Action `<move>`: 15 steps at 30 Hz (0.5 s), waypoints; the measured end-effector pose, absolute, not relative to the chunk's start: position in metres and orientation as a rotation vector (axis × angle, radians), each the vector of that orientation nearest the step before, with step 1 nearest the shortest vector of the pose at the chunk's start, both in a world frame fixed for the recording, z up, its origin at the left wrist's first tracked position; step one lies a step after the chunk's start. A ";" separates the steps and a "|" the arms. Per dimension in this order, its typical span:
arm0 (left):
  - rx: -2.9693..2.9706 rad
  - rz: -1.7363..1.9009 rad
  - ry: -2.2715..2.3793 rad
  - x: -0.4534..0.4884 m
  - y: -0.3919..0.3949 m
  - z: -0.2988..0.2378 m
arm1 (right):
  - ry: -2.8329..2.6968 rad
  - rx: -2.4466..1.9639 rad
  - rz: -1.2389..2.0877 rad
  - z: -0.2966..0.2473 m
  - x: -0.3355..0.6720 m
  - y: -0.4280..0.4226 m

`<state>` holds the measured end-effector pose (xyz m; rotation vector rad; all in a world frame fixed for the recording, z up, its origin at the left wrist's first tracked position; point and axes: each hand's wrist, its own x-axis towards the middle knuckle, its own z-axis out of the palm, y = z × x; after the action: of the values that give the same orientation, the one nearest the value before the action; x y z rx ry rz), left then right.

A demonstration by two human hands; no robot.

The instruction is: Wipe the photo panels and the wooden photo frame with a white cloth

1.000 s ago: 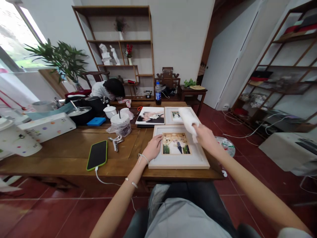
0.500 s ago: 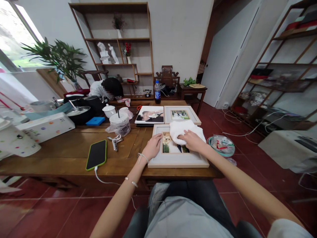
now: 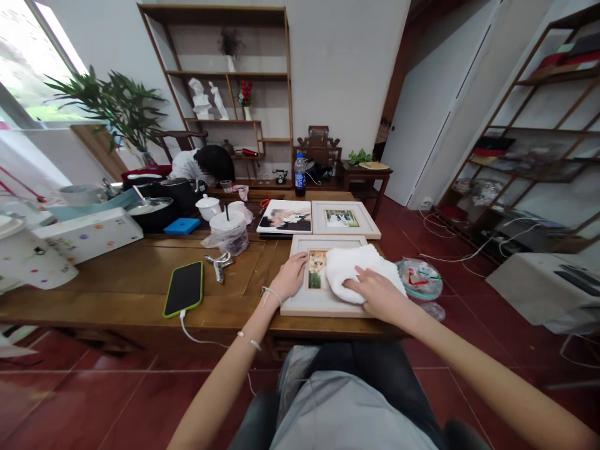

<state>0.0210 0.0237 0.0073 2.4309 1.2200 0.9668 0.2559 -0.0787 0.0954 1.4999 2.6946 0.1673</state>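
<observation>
A picture frame (image 3: 300, 302) with a light wooden edge and pale mat lies flat at the table's front edge. My left hand (image 3: 289, 275) rests on its left side, fingers stretched out. On the right half of the same frame, my right hand (image 3: 375, 292) grips a white cloth (image 3: 347, 269) and presses it down. The cloth covers much of the small photo (image 3: 317, 270) in the middle. Behind lie a second picture frame (image 3: 368, 225) with a photo and a white-edged photo panel (image 3: 284, 217), neither touched by my hands.
Left on the wooden table (image 3: 253, 306) are a phone (image 3: 184, 289) on a white cable, a metal clip-like thing (image 3: 219, 265), a bagged cup (image 3: 229, 231) and a blue box (image 3: 182, 226). A bottle (image 3: 299, 175) stands behind. Beyond the table's right end is a bin (image 3: 420, 279).
My right hand has drawn the white cloth toward me and slightly right, from the frame's upper right to its lower right. My left hand has stayed on the frame's left side.
</observation>
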 end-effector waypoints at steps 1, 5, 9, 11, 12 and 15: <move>2.434 0.970 1.218 0.021 0.024 0.007 | 2.698 1.525 0.209 0.093 0.257 -0.069; 2.428 0.977 1.222 0.021 0.023 0.007 | 2.683 1.660 0.404 0.084 0.260 -0.026; 2.420 0.964 1.244 0.021 0.022 0.009 | 2.683 1.715 0.564 0.074 0.265 0.007; 2.412 0.964 1.248 0.021 0.021 0.010 | 2.697 1.678 0.547 0.072 0.266 0.012; 2.406 0.967 1.250 0.021 0.021 0.010 | 2.710 1.653 0.528 0.071 0.266 0.012; 2.398 0.978 1.249 0.022 0.021 0.009 | 2.739 1.581 0.459 0.077 0.266 -0.002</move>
<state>0.0218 0.0210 0.0089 2.3976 1.2489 0.9783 0.2660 -0.0020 0.0771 1.5811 2.7391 0.4591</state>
